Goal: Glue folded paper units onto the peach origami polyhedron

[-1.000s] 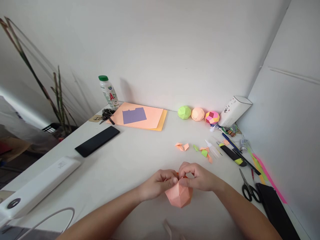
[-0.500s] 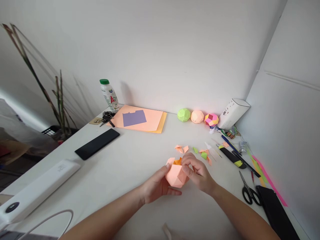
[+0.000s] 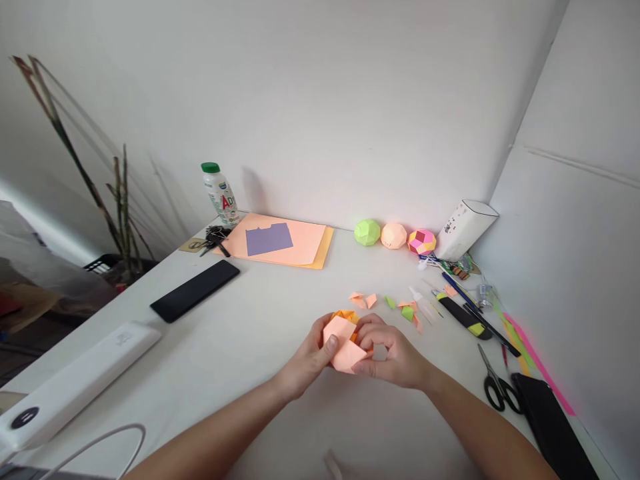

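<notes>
Both my hands hold a partly built peach paper polyhedron [image 3: 343, 343] with orange paper showing at its top, just above the white table [image 3: 250, 333]. My left hand [image 3: 307, 363] cups its left and underside, fingers curled round it. My right hand [image 3: 393, 353] grips its right side with fingers bent over the edge. Small folded peach and green paper units [image 3: 395, 305] lie on the table just beyond my hands.
Three finished paper balls, green [image 3: 367, 232], peach [image 3: 393, 235] and pink-yellow [image 3: 421, 241], sit by the wall. Paper sheets [image 3: 285, 241], a bottle [image 3: 220, 195], keys [image 3: 213, 237] and a phone [image 3: 195, 290] lie left. Scissors [image 3: 495, 383], pens [image 3: 470, 303] and a white box [image 3: 465, 228] are right.
My hands lifted the peach shape away from me and turned it, so its open top with orange paper faces away. The right hand moved from pinching its top to gripping its side.
</notes>
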Demonstrator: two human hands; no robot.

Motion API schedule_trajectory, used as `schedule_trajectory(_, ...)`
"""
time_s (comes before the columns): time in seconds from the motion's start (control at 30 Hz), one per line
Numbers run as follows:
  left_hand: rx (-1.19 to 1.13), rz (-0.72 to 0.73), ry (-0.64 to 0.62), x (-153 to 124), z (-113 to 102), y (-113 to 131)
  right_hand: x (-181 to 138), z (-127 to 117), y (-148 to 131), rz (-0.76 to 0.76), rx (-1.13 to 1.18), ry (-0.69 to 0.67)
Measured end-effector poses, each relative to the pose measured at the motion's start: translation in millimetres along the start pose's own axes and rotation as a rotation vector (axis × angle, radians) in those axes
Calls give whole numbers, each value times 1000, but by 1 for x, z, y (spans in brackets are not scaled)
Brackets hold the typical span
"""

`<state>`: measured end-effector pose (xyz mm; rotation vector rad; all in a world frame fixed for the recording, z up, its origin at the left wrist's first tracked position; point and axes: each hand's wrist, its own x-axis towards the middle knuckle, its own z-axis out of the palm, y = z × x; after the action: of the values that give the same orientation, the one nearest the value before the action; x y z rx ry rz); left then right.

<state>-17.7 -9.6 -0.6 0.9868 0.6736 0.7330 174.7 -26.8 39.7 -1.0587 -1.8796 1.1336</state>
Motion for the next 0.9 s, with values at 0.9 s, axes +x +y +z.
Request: schedule_trajectory(0.9,-10,225,-32,0,-1,-3,-1,-4,-11,-368,-438,40)
